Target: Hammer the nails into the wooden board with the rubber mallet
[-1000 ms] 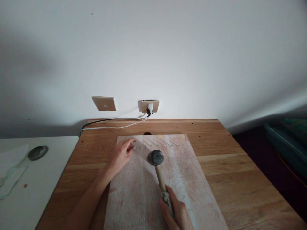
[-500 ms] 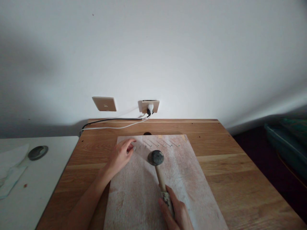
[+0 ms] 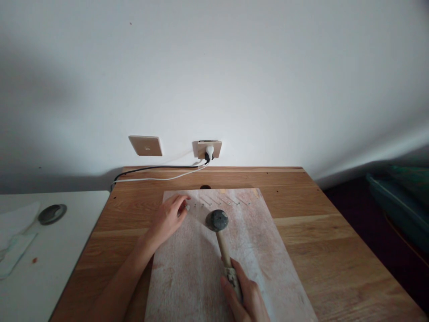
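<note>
My right hand (image 3: 246, 290) is wrapped round the handle of a mallet (image 3: 220, 220) with a dark, round head. The mallet's head is over the upper middle of a pale, worn wooden board (image 3: 187, 277). Near the board's upper left corner, my left hand (image 3: 171, 213) has its fingers bent towards each other. A small whitish bit shows at its fingertips, too small to name. To the right of those fingers, several nails (image 3: 234, 201) stand in a row across the board's far end, the right-hand ones casting or showing thin slanted lines.
The board lies on a brown wooden table (image 3: 308, 232) against a white wall. Black and white cables (image 3: 161, 179) run along the back edge to a wall socket (image 3: 209, 150). At left, a white table (image 3: 67, 250) carries a dark round object (image 3: 52, 214) and clear plastic.
Hardly anything differs. The whole view has shifted very slightly, while both hands and the mallet keep their places over the board.
</note>
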`<state>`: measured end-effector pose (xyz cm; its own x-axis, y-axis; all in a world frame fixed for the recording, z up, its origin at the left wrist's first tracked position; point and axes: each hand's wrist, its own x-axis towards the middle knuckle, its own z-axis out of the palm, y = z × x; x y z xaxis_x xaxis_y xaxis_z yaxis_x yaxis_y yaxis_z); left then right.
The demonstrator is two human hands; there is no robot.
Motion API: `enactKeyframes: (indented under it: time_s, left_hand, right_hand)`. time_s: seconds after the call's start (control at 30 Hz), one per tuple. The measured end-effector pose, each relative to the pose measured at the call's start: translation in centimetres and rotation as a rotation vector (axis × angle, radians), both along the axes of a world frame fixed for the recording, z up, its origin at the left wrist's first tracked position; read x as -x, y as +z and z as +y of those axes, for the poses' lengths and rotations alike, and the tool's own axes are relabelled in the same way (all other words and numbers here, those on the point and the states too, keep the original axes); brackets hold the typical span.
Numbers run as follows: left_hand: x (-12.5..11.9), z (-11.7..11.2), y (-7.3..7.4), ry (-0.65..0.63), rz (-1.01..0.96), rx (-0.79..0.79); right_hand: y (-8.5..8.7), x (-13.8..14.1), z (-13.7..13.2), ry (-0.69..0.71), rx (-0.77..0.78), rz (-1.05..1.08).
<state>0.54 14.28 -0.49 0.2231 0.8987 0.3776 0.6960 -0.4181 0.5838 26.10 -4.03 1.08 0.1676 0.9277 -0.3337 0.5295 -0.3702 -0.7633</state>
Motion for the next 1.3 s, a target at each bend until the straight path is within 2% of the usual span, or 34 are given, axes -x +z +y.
enactKeyframes:
  time_s: [0.2,0.33,0.43,0.5,0.63,0.7,0.8,1.03,1.17,1.3]
  left_hand:
    - [-0.1,-0.1,0.0,-0.006,-0.008,0.011]
    - [-0.2,-0.2,0.4,-0.015,-0.036,0.039]
    - [-0.2,-0.2,0.7,-0.017,-0.043,0.042]
    - [-0.2,-0.1,0.7,-0.018,-0.043,0.042]
    - [-0.1,0.2,0.5,-0.02,-0.063,0.024]
    - [0.0,0.3,0.3,-0.02,-0.069,0.025]
    - [0.1,0.4,0.2,-0.026,-0.065,0.038]
    - [0.1,0.6,0.4,-0.023,-0.068,0.056]
    - [0.0,0.7,0.5,-0.018,-0.065,0.058]
    - [0.0,0.7,0.4,-0.016,-0.067,0.06]
  right_hand:
    - [-0.4,-0.8,0.0,-0.032,-0.028,0.021]
    - [-0.3,-0.4,0.1,-0.046,-0.036,0.068]
    - [0.1,0.1,0.7,0.018,-0.024,0.14]
    - [0.6,0.1,1.2,0.102,-0.077,0.156]
    - [1.6,-0.7,2.3,0.242,-0.329,-0.01]
    - [2.2,-0.9,2.6,0.32,-0.367,-0.053]
    - [3.2,-0.7,3.2,0.407,-0.341,-0.134]
    - [6.0,1.2,5.6,0.611,-0.308,-0.502]
    - [6.8,1.7,7.1,0.654,-0.301,-0.526]
    - [6.7,1.6,8.1,0.668,-0.302,-0.498]
